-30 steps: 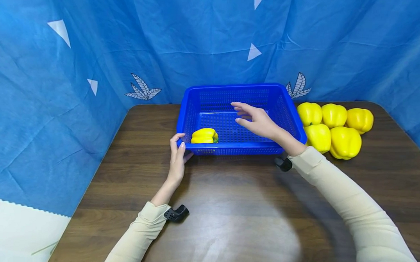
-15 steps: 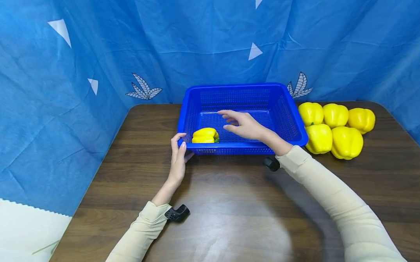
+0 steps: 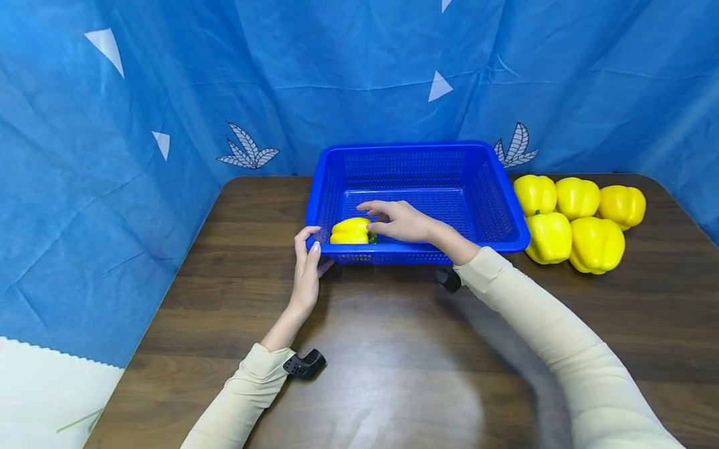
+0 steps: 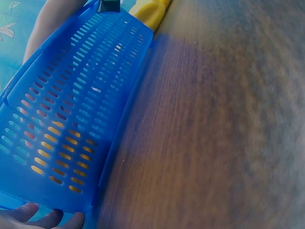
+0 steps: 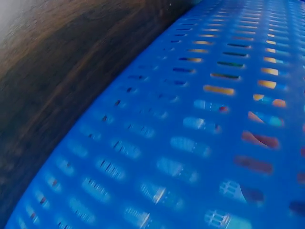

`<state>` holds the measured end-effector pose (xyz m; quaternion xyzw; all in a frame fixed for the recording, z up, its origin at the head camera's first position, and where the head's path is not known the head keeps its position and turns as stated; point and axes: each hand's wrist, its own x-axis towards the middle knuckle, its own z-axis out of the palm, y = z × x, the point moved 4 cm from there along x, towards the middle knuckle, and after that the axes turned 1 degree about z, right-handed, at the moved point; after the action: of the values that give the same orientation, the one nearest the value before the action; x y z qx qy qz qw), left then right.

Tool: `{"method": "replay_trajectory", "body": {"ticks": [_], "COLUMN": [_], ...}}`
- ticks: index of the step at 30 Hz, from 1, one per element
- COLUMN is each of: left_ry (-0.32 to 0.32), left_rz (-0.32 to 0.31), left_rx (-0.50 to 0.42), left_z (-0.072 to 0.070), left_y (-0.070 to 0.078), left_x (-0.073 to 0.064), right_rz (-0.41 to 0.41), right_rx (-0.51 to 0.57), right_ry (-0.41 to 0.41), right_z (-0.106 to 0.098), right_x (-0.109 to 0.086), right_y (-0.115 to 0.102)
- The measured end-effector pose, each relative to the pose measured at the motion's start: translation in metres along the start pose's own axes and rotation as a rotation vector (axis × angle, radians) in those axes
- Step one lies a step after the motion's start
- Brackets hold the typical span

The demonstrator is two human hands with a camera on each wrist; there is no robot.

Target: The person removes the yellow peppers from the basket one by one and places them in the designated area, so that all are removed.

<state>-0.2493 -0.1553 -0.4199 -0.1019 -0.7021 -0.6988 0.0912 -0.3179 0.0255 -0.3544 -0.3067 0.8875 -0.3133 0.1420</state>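
Observation:
A blue slotted plastic basket [image 3: 316, 189] stands at the back of the table, and one yellow bell pepper [image 3: 348, 231] lies in its front left corner. My left hand [image 3: 305, 279] grips that corner from outside, thumb near the rim and fingers round it. In the left wrist view its fingers [image 4: 28, 210] show at the basket's edge. My right hand [image 3: 402, 222] reaches over the front rim into the basket, fingers loosely bent, fingertips right at the pepper's stem end. The right wrist view is filled by the basket's slotted wall [image 5: 157, 105], which hides most of that hand.
Several yellow bell peppers [image 3: 597, 245] sit in two rows close by the basket's right side. A blue curtain [image 3: 366, 64] hangs behind the brown wooden table [image 3: 390, 360]. Each wrist carries a black device, such as the left wrist camera [image 3: 305, 365].
My right hand has moved left and lower across the basket, from its middle to the pepper in the front left corner. My left hand has stayed on the basket's corner.

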Motion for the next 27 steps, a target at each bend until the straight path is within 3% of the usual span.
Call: {"method": "replay_trajectory", "body": {"ticks": [14, 27], "left_ry": [-0.002, -0.009], "left_rz": [0.005, 0.005], "left_rx": [-0.007, 0.008], "left_z": [0.001, 0.001], "left_y": [0.002, 0.004], "left_x": [-0.001, -0.001], "right_rz": [0.000, 0.017], "right_rx": [-0.091, -0.145], "right_ry": [-0.114, -0.112], "right_z": [0.013, 0.012], "right_x": [0.016, 0.020], "right_y": [-0.013, -0.012]}}
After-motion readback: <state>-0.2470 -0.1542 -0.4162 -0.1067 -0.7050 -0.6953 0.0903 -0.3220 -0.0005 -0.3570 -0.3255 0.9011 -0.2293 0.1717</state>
